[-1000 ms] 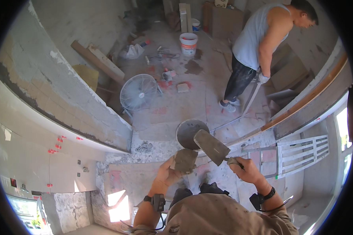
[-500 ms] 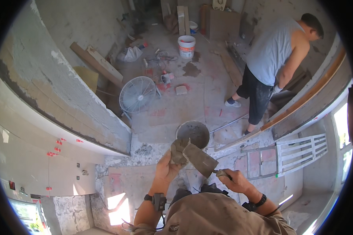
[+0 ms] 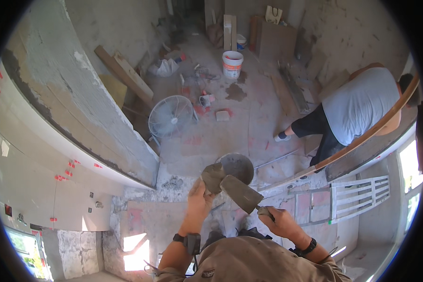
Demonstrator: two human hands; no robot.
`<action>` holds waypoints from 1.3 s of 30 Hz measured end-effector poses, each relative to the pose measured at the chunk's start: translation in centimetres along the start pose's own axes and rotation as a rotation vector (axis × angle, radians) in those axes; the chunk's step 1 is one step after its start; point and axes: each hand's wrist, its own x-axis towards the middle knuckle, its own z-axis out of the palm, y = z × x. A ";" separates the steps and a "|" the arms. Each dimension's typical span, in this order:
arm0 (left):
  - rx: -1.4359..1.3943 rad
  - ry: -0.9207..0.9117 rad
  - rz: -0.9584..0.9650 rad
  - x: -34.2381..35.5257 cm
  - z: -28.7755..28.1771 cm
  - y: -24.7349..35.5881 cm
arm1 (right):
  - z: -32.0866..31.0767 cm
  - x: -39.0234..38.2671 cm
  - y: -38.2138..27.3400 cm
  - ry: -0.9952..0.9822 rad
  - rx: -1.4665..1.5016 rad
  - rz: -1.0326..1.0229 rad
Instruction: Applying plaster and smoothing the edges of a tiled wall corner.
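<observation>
My left hand (image 3: 199, 199) grips a flat grey piece coated in wet mortar (image 3: 212, 176); what lies under the coating cannot be made out. In my right hand (image 3: 281, 222) is the handle of a trowel (image 3: 242, 193). Its broad blade is smeared with mortar, and the blade's far end meets or nearly meets the right edge of the coated piece. Just beyond both, on the floor, stands a round dark mortar tub (image 3: 253, 170), partly hidden by the coated piece.
A co-worker (image 3: 359, 105) bends beside the low wall (image 3: 362, 140) on the right. A white metal ladder-like frame (image 3: 333, 199) lies nearer. Ahead stand a fan (image 3: 170, 117) and a white bucket (image 3: 232, 66), with a block (image 3: 223, 115) and planks (image 3: 127, 75) about. A rough plastered wall (image 3: 87, 89) flanks the left.
The co-worker has gone from standing to bending over to the right. The view has shifted a little. My hands keep their hold, with the trowel still close against the coated piece.
</observation>
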 end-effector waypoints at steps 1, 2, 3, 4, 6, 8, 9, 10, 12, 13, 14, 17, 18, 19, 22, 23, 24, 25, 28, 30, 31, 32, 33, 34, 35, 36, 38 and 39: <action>-0.024 -0.023 0.004 0.0 0.0 0.0 | 0.1 0.1 0.1 0.001 -0.003 -0.004; -0.026 -0.025 0.008 0.1 0.0 0.1 | 0.3 -0.2 0.5 -0.007 -0.046 0.001; -0.024 -0.030 0.016 0.2 -0.1 0.2 | 0.3 -0.4 0.8 -0.015 -0.089 0.007; -0.022 -0.034 0.024 0.2 -0.2 0.3 | 0.3 -0.7 1.2 -0.016 -0.091 0.005; 0.011 0.004 0.011 -0.2 -0.4 0.8 | 0.1 -1.2 1.9 -0.021 -0.022 0.071; 0.049 0.033 -0.013 -0.4 -1.0 1.3 | 0.0 -0.3 0.7 0.021 0.008 0.054; 0.029 0.000 -0.054 -0.4 -1.4 1.6 | 0.1 0.2 0.2 0.058 0.038 0.033; 0.009 -0.034 -0.095 -0.3 -1.7 1.7 | 0.3 0.6 -0.2 0.065 0.036 0.039; 0.011 -0.035 -0.136 -0.4 -1.9 1.8 | 0.8 1.2 -0.4 0.018 -0.003 -0.026; 0.012 -0.029 -0.170 -0.3 -1.7 1.9 | 1.1 1.1 0.0 0.025 -0.006 -0.021; 0.012 -0.035 -0.177 -0.3 -1.5 2.2 | 1.4 1.0 0.6 0.057 -0.011 0.012; 0.107 -0.036 -0.182 -1.0 -1.2 3.1 | 1.0 0.7 1.1 0.101 -0.009 0.089; 0.175 -0.053 -0.202 -1.1 -1.4 3.3 | 0.8 0.8 1.0 0.111 -0.002 0.129; 0.242 -0.071 -0.224 -1.3 -1.6 3.4 | 0.3 1.0 0.4 0.112 -0.002 0.136; 0.429 -0.119 -0.219 -0.7 -3.4 2.9 | -0.2 1.1 -0.8 -0.110 0.110 0.287; 0.424 -0.127 -0.227 -0.6 -3.5 2.8 | 0.2 0.9 -0.5 -0.104 0.105 0.296; 0.479 -0.134 -0.223 -0.6 -3.4 2.7 | 0.8 0.8 -0.3 -0.017 0.048 0.228; 0.531 -0.133 -0.213 -0.7 -3.4 2.6 | 1.0 0.8 -0.1 0.061 -0.009 0.153; 0.621 -0.151 -0.234 -0.9 -3.9 2.3 | 0.8 0.4 0.2 0.143 0.009 0.216; 0.708 -0.143 -0.216 -1.2 -3.9 2.4 | -0.7 0.8 -1.7 -0.007 0.174 0.388; 0.793 -0.145 -0.194 -1.2 -3.8 2.3 | -1.5 1.0 -2.6 -0.150 0.335 0.555; 0.790 -0.151 -0.200 -1.3 -3.9 2.1 | -1.5 1.0 -3.0 -0.222 0.361 0.588; 0.796 -0.160 -0.190 -1.3 -4.0 1.9 | -1.2 1.1 -3.0 -0.217 0.360 0.595; 0.802 -0.169 -0.179 -1.2 -4.0 1.6 | -0.9 1.2 -2.7 -0.237 0.354 0.601; 0.800 -0.175 -0.185 -1.3 -3.8 1.4 | -0.6 1.3 -2.4 -0.258 0.347 0.607; 0.796 -0.195 -0.172 -1.3 -3.6 1.3 | -0.4 1.5 -2.3 -0.218 0.320 0.602; 0.793 -0.215 -0.165 -1.4 -3.1 1.4 | 0.0 1.5 -1.5 -0.122 0.266 0.543; 0.762 -0.207 -0.225 -1.5 -2.7 1.5 | 0.2 1.5 -1.1 -0.030 0.210 0.478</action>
